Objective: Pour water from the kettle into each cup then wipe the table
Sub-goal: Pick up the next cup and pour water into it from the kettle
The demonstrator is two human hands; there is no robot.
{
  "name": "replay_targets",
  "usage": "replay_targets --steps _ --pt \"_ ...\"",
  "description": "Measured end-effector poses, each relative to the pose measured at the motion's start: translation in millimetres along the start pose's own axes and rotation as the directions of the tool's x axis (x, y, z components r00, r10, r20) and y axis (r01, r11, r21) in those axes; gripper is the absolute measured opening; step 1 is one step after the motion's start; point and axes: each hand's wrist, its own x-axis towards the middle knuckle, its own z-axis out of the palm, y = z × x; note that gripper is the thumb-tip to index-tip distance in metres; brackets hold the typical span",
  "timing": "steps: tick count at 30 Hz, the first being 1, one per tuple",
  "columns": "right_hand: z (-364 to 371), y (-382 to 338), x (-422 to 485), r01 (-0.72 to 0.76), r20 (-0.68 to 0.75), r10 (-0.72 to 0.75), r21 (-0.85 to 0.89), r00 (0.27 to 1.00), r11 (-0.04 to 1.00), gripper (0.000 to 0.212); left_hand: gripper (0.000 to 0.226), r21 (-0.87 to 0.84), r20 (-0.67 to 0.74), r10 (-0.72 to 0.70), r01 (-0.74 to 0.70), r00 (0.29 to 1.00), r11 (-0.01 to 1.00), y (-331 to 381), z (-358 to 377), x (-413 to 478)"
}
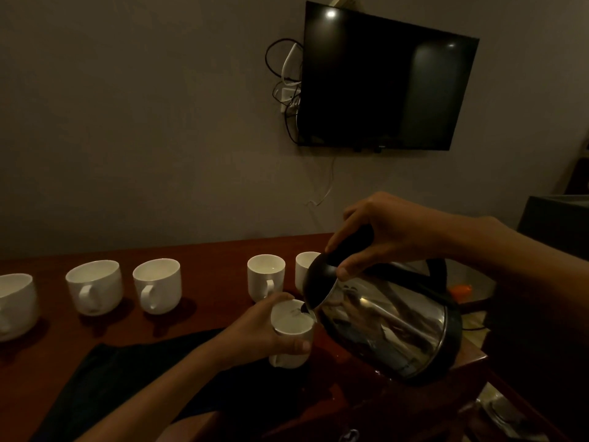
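Observation:
My right hand [382, 231] grips the black handle of a steel kettle [392, 323], which is tipped to the left with its spout over a white cup [291, 323]. My left hand [261, 333] holds that cup by its side, just above a dark cloth [127, 387] on the brown table [207, 250]. Several other white cups stand in a row behind: one at the far left edge [16, 304], two left of centre [95, 287] [157, 285], one with liquid in it [266, 275], and one partly hidden behind the kettle lid [304, 269].
A dark television [382, 87] hangs on the wall with tangled cables [287, 90] at its left. The table's right edge [478, 362] drops off beside the kettle. Something orange [460, 290] lies beyond it. A dark box shape [554, 224] stands at far right.

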Motion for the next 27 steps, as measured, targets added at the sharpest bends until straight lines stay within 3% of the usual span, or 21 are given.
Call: replay_targets --steps 4,22,27 --pt "0 0 0 -0.003 0.002 0.003 -0.004 1.0 1.0 0.036 0.074 -0.001 0.0 0.007 -0.007 1.0 1.0 1 0 1" --pt "1 3 0 -0.017 -0.001 0.017 0.01 1.0 1.0 0.038 0.077 -0.004 0.007 -0.001 0.001 1.0 1.0 2 -2 -1" --pt "4 9 -10 -0.028 -0.037 0.032 0.105 0.999 0.994 0.037 0.073 0.012 -0.021 0.015 -0.015 1.0 1.0 5 -1 -1"
